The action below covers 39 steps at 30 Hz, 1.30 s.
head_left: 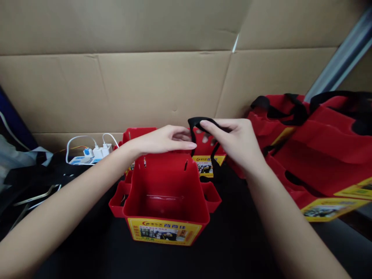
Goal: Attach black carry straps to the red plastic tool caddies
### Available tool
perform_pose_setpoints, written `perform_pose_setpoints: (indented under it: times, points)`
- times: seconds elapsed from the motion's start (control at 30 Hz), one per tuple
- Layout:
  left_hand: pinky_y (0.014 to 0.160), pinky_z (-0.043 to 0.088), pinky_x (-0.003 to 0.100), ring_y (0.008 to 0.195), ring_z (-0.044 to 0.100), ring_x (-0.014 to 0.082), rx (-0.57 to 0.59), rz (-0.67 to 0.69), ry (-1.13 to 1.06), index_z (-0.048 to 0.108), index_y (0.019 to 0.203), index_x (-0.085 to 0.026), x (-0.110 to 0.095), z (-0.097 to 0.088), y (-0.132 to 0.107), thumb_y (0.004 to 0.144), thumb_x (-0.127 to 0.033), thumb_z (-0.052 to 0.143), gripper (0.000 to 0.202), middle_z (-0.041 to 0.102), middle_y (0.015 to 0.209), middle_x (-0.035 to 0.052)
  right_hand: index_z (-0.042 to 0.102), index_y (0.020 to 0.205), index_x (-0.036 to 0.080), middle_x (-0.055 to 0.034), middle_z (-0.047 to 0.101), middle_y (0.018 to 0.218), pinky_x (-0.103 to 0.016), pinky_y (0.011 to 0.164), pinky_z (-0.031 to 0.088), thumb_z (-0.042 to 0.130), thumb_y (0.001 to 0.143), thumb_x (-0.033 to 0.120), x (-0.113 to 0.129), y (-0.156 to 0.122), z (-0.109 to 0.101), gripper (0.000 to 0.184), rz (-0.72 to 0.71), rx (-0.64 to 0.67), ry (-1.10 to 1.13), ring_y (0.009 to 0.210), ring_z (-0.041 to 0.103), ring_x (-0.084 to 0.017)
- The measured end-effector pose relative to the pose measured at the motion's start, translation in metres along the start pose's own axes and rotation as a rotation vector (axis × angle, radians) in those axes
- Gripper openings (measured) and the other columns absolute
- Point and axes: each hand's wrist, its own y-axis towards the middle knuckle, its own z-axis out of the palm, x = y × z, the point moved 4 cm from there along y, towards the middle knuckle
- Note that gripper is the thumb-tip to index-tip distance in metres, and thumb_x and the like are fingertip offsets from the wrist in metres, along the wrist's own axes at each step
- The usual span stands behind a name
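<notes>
A red plastic box (162,186) with side pockets stands in front of me, its top open and a yellow printed label on its front. Two slots show in its raised back wall. Above and behind that wall, my right hand (232,137) grips a black webbing strap (200,119) between thumb and fingers. The strap forms a loop, and one length hangs down on the right. My left hand (171,139) is at the strap's left side, thumb in front and fingers loosely curled at it. Where the strap's lower parts lead is hidden.
More red boxes (322,151) with black straps are stacked at the right. Another red box (139,131) stands behind the front one. A power strip (78,159) with white chargers lies at the left, near black material (37,174). Cardboard (162,89) lines the back.
</notes>
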Motion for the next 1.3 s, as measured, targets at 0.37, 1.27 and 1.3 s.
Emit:
perform_pose_setpoints:
  times: [0.37,1.27,1.3]
  points:
    - [0.091,0.039,0.035,0.096,0.056,0.0173,0.053,0.049,-0.123,0.058,0.099,-0.008,-0.002,0.026,0.052,0.077,-0.018,0.056,0.024,0.062,0.102,0.0119,0.071,0.075,0.022,-0.0033,0.068,0.067,-0.028,0.051,0.047,0.062,0.074,0.04,-0.02,0.006,-0.019,0.02,0.101,-0.078,0.162,0.056,0.06,-0.015]
    - [0.052,0.028,0.024,0.054,0.045,0.0094,-0.088,0.213,0.852,0.067,0.075,-0.016,-0.03,0.001,0.032,0.075,-0.029,0.06,0.016,0.059,0.06,0.0004,0.068,0.099,0.018,-0.0058,0.069,0.091,-0.033,0.07,0.05,0.055,0.078,0.046,-0.033,0.003,-0.024,0.037,-0.088,0.409,-0.208,0.081,0.064,-0.022]
    - [0.05,0.028,0.023,0.051,0.044,0.0089,-0.074,0.158,0.842,0.066,0.073,-0.014,-0.025,-0.007,0.027,0.075,-0.03,0.06,0.017,0.058,0.057,0.0002,0.07,0.09,0.018,-0.0063,0.069,0.087,-0.032,0.066,0.049,0.055,0.078,0.046,-0.039,0.005,-0.032,0.034,-0.058,0.397,-0.263,0.076,0.064,-0.021]
